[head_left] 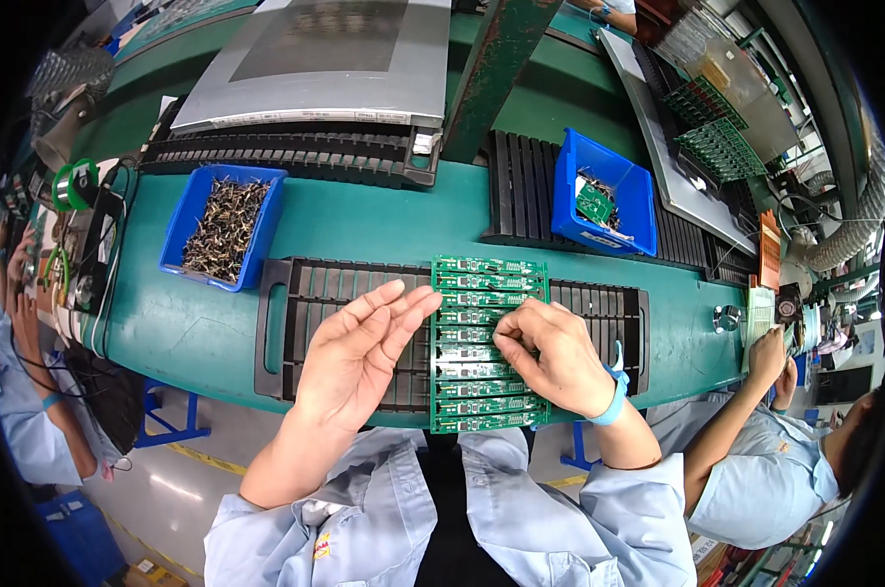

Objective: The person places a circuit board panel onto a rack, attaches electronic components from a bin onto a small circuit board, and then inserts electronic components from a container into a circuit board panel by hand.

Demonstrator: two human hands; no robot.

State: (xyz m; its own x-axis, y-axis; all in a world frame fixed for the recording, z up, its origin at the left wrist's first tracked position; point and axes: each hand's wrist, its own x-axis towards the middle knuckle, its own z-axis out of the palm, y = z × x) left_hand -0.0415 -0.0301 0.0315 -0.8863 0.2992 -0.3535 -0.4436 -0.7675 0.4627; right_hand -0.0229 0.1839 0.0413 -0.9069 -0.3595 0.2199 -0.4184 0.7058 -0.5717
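A green panel of circuit boards (462, 345), made up of several narrow strips, lies across a black slotted rack (305, 338) in front of me. My left hand (357, 342) is half turned up at the panel's left edge, fingers stretched out and loosely cupped. Nothing can be made out in its palm. Over the right part of the panel, my right hand (560, 354) is closed, thumb and fingertips brought together in a pinch. Whatever it may hold there is hidden or too small to name. A blue band (613, 399) circles my right wrist.
A blue bin (222, 227) of small leaded components stands at the back left. Another blue bin (607, 201) holding a green board sits on black racks (521, 191) at the back right. A green metal post (496, 83) rises behind. People work on both sides.
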